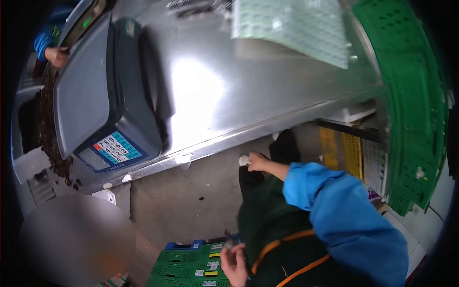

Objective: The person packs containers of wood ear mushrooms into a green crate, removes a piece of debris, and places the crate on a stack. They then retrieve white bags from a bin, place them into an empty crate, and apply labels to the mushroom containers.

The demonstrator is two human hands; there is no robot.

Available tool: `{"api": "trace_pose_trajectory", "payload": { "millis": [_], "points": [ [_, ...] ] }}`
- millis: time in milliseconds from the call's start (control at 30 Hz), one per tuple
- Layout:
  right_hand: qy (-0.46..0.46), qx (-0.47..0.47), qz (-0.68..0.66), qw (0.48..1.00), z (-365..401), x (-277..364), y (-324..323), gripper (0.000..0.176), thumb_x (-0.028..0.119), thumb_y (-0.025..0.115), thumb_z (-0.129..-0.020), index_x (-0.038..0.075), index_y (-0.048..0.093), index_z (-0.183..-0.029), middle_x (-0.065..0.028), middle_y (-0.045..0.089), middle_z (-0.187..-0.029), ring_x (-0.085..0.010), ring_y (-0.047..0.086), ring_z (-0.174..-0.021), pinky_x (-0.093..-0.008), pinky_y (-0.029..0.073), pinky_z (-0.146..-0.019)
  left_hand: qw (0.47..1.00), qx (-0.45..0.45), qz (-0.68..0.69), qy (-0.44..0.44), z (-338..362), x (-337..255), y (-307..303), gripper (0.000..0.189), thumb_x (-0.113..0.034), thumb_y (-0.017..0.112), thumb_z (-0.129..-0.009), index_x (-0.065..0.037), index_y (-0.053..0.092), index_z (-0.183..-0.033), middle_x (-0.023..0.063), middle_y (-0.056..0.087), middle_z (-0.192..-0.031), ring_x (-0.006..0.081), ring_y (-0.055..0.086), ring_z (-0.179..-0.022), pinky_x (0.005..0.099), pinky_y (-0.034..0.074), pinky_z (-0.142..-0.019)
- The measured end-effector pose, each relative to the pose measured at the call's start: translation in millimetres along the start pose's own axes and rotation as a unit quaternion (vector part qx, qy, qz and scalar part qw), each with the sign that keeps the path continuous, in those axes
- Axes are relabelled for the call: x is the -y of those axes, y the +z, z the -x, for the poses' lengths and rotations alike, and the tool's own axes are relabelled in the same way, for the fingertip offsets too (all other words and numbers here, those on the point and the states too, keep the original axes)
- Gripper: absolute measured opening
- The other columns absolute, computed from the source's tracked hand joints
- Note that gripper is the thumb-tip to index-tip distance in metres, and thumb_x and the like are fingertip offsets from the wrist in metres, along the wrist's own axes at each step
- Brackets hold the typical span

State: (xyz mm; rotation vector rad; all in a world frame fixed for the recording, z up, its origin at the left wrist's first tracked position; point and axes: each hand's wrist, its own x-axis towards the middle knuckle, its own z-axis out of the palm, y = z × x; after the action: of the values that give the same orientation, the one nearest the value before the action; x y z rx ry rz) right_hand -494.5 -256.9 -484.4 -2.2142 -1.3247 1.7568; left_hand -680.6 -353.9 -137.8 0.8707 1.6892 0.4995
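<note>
My right hand, out of a blue sleeve, hangs with its fingers closed below the metal table's front edge. What it holds, if anything, I cannot make out; a white shoe tip shows right behind its fingers. My left hand is low in the picture, close to my dark apron with orange trim. Its fingers are curled around a small dark object, too blurred to name. Under that hand lie stacked green crates.
A grey digital scale stands on the metal table, near a sheet of labels. Dark brown pieces are heaped behind it. A co-worker's hand is at far left. Green crates line the right.
</note>
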Motion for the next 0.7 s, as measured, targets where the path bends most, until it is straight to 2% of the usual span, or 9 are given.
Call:
{"api": "trace_pose_trajectory", "payload": {
  "millis": [33,100,167,300,433,600,633,667,700],
  "points": [
    [0.021,0.001,0.033,0.999,-37,8,30,0.035,0.018,0.072,-0.059,0.004,0.056,-0.086,-0.0128,0.059,-0.077,-0.0279,0.059,-0.071,-0.0361,0.048,-0.065,0.992,-0.026,0.047,-0.116,4,9,-7,0.041,-0.005,0.051,-0.088,0.001,0.034,-0.125,0.011,0.061,-0.097,0.0175,0.056,-0.091,0.0284,0.042,-0.085],
    [0.057,-0.004,0.067,0.996,-91,28,67,0.031,0.02,0.072,-0.063,0.004,0.058,-0.085,-0.0113,0.06,-0.075,-0.0242,0.059,-0.067,-0.034,0.048,-0.061,0.986,-0.051,0.068,-0.146,-1,33,-10,0.029,-0.008,0.05,-0.089,0.001,0.042,-0.116,0.0098,0.06,-0.1,0.0146,0.055,-0.092,0.0251,0.042,-0.083],
    [0.108,-0.022,0.005,0.994,-127,34,102,0.03,0.021,0.072,-0.064,0.004,0.059,-0.085,-0.0107,0.06,-0.076,-0.0228,0.059,-0.068,-0.0333,0.048,-0.061,0.986,-0.043,0.094,-0.128,-5,82,-10,0.031,-0.006,0.048,-0.09,0.0,0.04,-0.119,0.0094,0.06,-0.1,0.0139,0.055,-0.092,0.0252,0.042,-0.084],
    [0.16,-0.058,-0.175,0.97,-152,37,120,0.03,0.023,0.071,-0.066,0.003,0.06,-0.086,-0.0095,0.061,-0.078,-0.0202,0.06,-0.069,-0.0319,0.048,-0.06,0.959,-0.106,0.2,-0.173,-13,106,-1,0.033,-0.003,0.048,-0.089,0.0,0.039,-0.121,0.0092,0.06,-0.098,0.0129,0.054,-0.09,0.0245,0.041,-0.083],
    [0.134,-0.03,-0.269,0.953,-125,56,115,0.03,0.026,0.071,-0.069,0.003,0.062,-0.086,-0.0084,0.063,-0.079,-0.0175,0.06,-0.07,-0.0304,0.049,-0.06,0.944,-0.116,0.273,-0.142,-20,122,10,0.035,-0.002,0.049,-0.088,0.002,0.038,-0.121,0.0093,0.06,-0.095,0.0136,0.055,-0.087,0.0242,0.043,-0.08],
    [0.051,0.086,-0.126,0.987,-106,78,125,0.029,0.027,0.069,-0.074,0.003,0.062,-0.09,-0.0031,0.061,-0.077,-0.0093,0.055,-0.063,-0.0244,0.045,-0.055,0.923,-0.253,0.262,-0.123,-55,198,66,0.029,-0.003,0.053,-0.084,0.003,0.045,-0.111,0.0095,0.064,-0.089,0.0114,0.058,-0.079,0.023,0.043,-0.077],
    [0.035,0.118,-0.143,0.982,-109,88,128,0.028,0.026,0.068,-0.075,0.003,0.063,-0.091,-0.0031,0.061,-0.078,-0.0096,0.056,-0.063,-0.024,0.044,-0.054,0.92,-0.269,0.242,-0.149,-60,208,74,0.035,-0.004,0.056,-0.081,0.001,0.045,-0.113,0.0117,0.062,-0.092,0.0185,0.058,-0.084,0.029,0.044,-0.079],
    [0.022,0.149,-0.165,0.975,-113,97,136,0.027,0.025,0.068,-0.076,0.003,0.063,-0.092,-0.0032,0.062,-0.078,-0.0099,0.056,-0.063,-0.0235,0.044,-0.054,0.913,-0.277,0.254,-0.158,-63,221,79,0.035,-0.004,0.056,-0.081,0.001,0.045,-0.113,0.0117,0.062,-0.092,0.0185,0.058,-0.084,0.029,0.044,-0.079],
    [0.023,0.164,-0.141,0.976,-120,100,146,0.026,0.023,0.065,-0.079,0.003,0.062,-0.094,-0.0044,0.062,-0.08,-0.0101,0.057,-0.065,-0.0225,0.043,-0.053,0.941,-0.277,0.119,-0.151,-66,235,85,0.041,-0.005,0.058,-0.077,0.001,0.044,-0.115,0.0137,0.06,-0.096,0.0239,0.056,-0.088,0.0335,0.042,-0.081]
  ]
}}
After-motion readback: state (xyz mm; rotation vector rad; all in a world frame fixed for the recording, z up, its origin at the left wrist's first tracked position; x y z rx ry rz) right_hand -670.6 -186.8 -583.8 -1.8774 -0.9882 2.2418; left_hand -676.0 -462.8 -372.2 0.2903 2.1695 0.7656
